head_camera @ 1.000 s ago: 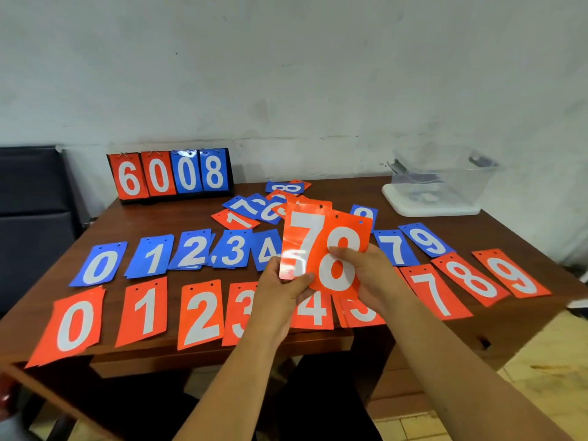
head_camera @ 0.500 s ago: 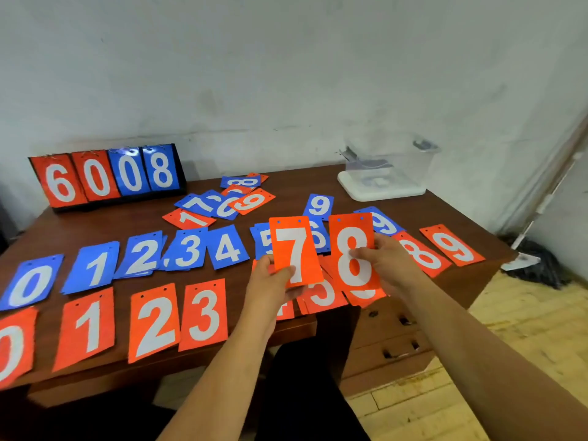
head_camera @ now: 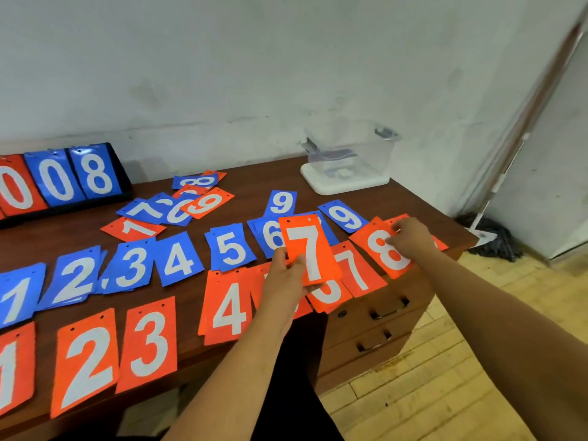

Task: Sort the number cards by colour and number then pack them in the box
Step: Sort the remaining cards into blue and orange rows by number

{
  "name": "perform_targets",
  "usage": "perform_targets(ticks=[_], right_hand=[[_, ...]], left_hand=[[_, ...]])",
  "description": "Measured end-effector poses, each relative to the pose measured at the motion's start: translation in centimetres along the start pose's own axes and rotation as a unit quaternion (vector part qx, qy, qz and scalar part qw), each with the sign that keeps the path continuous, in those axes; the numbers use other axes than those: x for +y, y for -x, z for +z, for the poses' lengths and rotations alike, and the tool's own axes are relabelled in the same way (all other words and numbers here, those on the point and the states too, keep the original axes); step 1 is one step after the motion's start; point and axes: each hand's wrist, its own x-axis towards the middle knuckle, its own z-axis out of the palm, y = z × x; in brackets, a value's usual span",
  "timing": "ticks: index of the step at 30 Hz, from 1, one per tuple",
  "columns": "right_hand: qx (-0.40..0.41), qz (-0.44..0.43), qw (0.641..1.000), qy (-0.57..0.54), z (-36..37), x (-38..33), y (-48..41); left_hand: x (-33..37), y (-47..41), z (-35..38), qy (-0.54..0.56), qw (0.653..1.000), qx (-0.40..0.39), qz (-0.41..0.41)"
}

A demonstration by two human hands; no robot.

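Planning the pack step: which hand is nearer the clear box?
Right. Right hand holds the orange 8 card in front of the clear box; left hand, holding the orange 7 card, sits farther left.

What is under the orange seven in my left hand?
The orange seven overlaps a blue six and an orange card with a half-hidden number; the blue card behind it shows no number.

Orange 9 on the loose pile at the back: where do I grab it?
Pinch the orange 9 card at its right end, coming from the right. It lies flat on top of the pile, its left end over a blue card. The right end juts past the pile over the table, so a thumb can probably slip under it.
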Motion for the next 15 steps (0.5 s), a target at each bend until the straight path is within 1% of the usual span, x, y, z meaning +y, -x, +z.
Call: perform_targets(ticks=[3,5,6,7,8,9,10,11,12,13,15], right_hand=[[-0.002,0.026,0.998,0.062,1.7,1.0,-0.9],[0.036,0.017,0.992,0.122,2.5,1.2,-1.2],[0.071,0.009,0.989,0.129,2.6,1.0,-1.1],[0.103,0.0,0.99,0.1,2.6,0.5,-0.8],[0.118,-0.016,0.992,0.033,2.4,-0.3,-0.1],[0.101,-0.035,0.992,-0.062,2.1,-1.4,0.8],[0.049,-0.043,0.984,-0.166,1.7,-2.8,1.9],[-0.024,-0.038,0.965,-0.259,1.3,-4.1,3.1],[-0.092,-0.031,0.941,-0.323,1.1,-5.2,4.3],[-0.134,-0.029,0.926,-0.351,1.1,-5.8,5.0],[-0.147,-0.041,0.923,-0.353,1.1,-6.1,5.7]], left_hand=[[-0.5,-1.1,0.3,-0.039,0.999,0.009,-0.014],[-0.6,-1.5,0.5,-0.047,0.999,0.01,-0.012],[-0.7,-1.7,0.7,-0.054,0.998,0.01,-0.009],[-0.7,-1.8,0.8,-0.064,0.998,0.01,-0.005],[-0.7,-2.1,1.0,-0.075,0.997,0.01,0.0],[-0.7,-2.2,1.3,-0.088,0.996,0.009,0.002],[-0.7,-2.4,1.6,-0.099,0.995,0.006,0.006],[-0.8,-2.6,1.9,-0.112,0.994,0.001,0.01],[-0.7,-2.6,2.3,-0.129,0.991,-0.005,0.016],[-0.6,-2.7,2.7,-0.148,0.989,-0.011,0.022],[-0.5,-2.8,3.4,-0.188,0.981,-0.031,0.04]])
